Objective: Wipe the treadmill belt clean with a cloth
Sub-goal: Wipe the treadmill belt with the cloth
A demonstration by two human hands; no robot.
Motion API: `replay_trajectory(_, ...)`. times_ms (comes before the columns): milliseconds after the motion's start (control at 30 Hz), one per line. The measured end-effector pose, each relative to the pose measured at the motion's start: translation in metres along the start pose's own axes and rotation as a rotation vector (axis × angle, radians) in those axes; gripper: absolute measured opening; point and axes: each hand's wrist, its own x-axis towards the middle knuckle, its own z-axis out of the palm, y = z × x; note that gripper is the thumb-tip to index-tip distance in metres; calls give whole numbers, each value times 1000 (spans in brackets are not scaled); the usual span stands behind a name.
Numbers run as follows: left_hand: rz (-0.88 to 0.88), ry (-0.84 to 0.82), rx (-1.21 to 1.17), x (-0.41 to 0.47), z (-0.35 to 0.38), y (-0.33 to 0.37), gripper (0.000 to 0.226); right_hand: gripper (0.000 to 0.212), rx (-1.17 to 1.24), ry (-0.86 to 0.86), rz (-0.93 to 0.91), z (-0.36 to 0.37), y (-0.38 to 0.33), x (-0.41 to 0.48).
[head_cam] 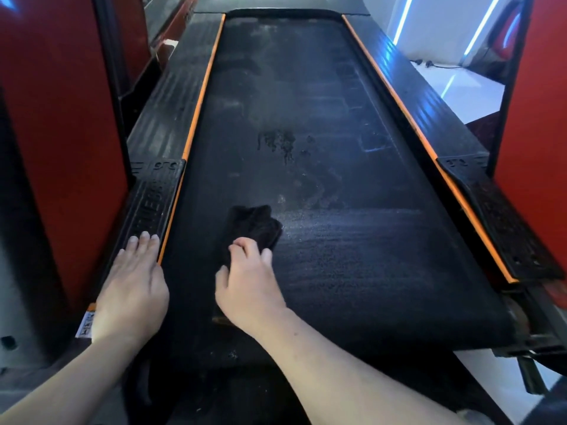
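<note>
The black treadmill belt (306,148) runs away from me, dusty and streaked, with a dark wet blotch near its middle. A dark cloth (254,225) lies bunched on the near left part of the belt. My right hand (248,280) grips the cloth's near end with curled fingers and holds it down on the belt. Flat on the left side rail (153,197), my left hand (132,289) rests with straight fingers just outside the orange edge strip.
Orange strips (408,118) border both sides of the belt. Red and black uprights (61,133) stand close on the left and on the right (537,148). A white floor with a cable shows at the far right. The belt's near end roller frame (521,332) is exposed at right.
</note>
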Motion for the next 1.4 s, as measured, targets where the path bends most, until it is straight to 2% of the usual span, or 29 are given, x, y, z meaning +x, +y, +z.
replay_trajectory(167, -67, 49, -149, -4, -5, 7, 49, 46, 35, -97, -46, 12, -24, 9)
replay_trajectory(300, -179, 91, -322, -9, -11, 10, 55, 44, 80, -168, -52, 20, -38, 14)
replay_trajectory(533, -205, 76, -313, -9, -16, 15, 48, 42, 104, -280, -106, 25, -43, 20)
replay_trajectory(767, -81, 7, -97, -5, -16, 19, 51, 51, 63, -212, -117, 9, -19, 12)
replay_trajectory(900, -74, -5, -49, -4, -16, 20, 53, 51, 52, -168, -95, -9, 3, 3)
replay_trajectory(1033, -65, -12, -25, -3, -13, 17, 52, 52, 27, -111, -25, -34, 33, -7)
replay_trajectory(1233, -43, -7, 11, -4, -9, 15, 69, 49, -67, -6, 121, -93, 98, -24)
replay_trajectory(1400, -56, -26, 45, -3, -9, 15, 54, 46, -165, 83, 237, -135, 152, -36)
